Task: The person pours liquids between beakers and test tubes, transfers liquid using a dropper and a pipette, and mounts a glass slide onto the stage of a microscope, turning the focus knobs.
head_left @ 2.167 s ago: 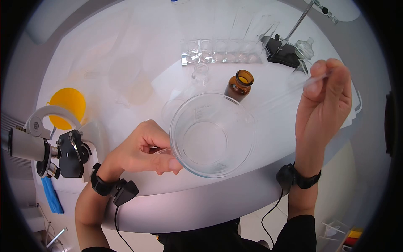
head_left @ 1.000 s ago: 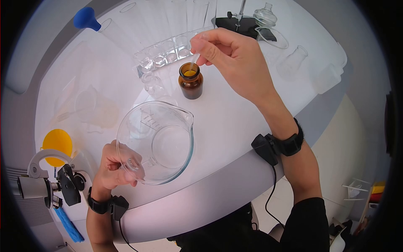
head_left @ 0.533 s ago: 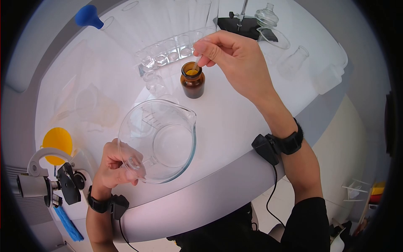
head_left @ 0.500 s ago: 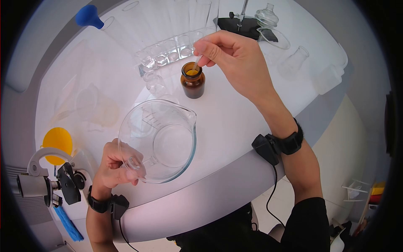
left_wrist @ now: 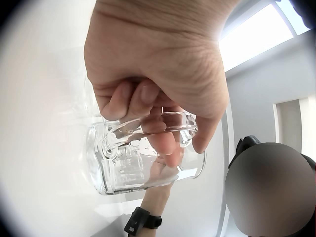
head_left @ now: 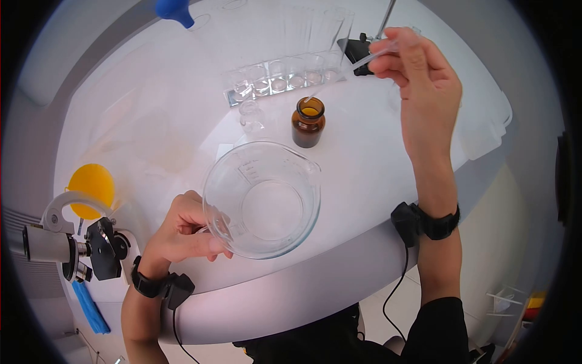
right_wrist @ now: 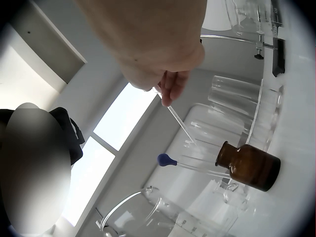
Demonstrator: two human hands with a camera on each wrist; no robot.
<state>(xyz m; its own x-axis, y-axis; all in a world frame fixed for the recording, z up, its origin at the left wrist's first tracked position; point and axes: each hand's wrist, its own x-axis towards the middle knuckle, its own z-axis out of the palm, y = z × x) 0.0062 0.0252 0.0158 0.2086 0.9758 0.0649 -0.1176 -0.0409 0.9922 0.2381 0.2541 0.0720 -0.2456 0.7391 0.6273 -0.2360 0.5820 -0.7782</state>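
Note:
My left hand (head_left: 188, 230) grips the side handle of a clear glass beaker (head_left: 273, 212) with a pouring spout and printed graduations; in the left wrist view its fingers curl through the handle (left_wrist: 180, 121). The beaker looks empty. Between the thumb and fingers of my right hand (head_left: 427, 97) is a thin clear rod (head_left: 362, 62), slanting down to the left. Its lower end is just over the mouth of an amber glass bottle (head_left: 308, 130), which stands upright without a stopper. In the right wrist view the rod's tip (right_wrist: 192, 140) shows apart from the bottle's neck.
Behind the bottle stands a clear rack (head_left: 279, 85) with tall glass tubes. A small glass bottle (head_left: 250, 114) is beside it. A blue rubber bulb (head_left: 176, 11) lies at the back, a stand base (head_left: 356, 51) back right. A microscope (head_left: 100, 242) and yellow disc (head_left: 92, 189) are at left.
My right hand has moved right and up, away from the amber bottle, drawing the rod out of its mouth. My left hand keeps the beaker by its handle; the head view has turned.

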